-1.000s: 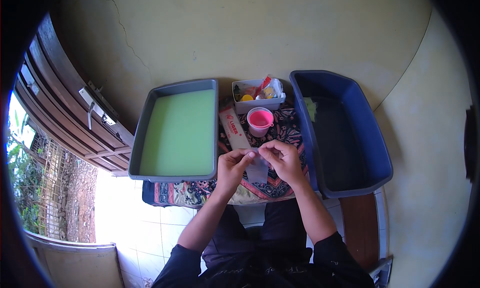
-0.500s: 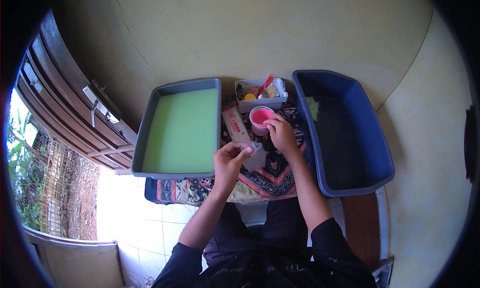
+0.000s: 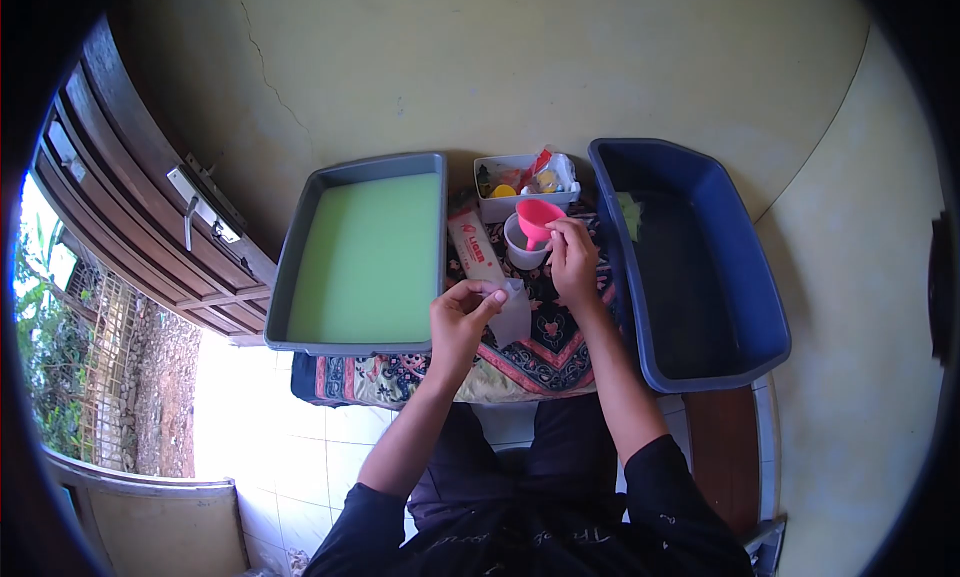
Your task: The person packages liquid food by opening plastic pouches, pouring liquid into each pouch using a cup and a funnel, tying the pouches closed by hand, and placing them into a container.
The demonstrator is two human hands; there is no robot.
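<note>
Between the fingers of my left hand (image 3: 465, 312) hangs a small translucent plastic bag (image 3: 513, 317), pinched near its top. My right hand (image 3: 572, 264) is closed on a pink funnel (image 3: 540, 217), tilted with its wide mouth up and its spout over a white cup (image 3: 522, 249). The cup stands on the patterned cloth; its contents cannot be made out. Left of the cup lies a white packet with red "LIGER" lettering (image 3: 473, 245), partly behind my left hand.
A grey tub of pale green liquid (image 3: 287, 297) stands on the left. On the right is a deep dark blue tub (image 3: 765, 307) with a light green piece (image 3: 629, 217) inside. A white box (image 3: 500, 210) of small items sits at the back, by the wall.
My right hand has lifted the pink funnel out of the cup and tilted it. My left hand stays nearly where it was, still holding the plastic bag.
</note>
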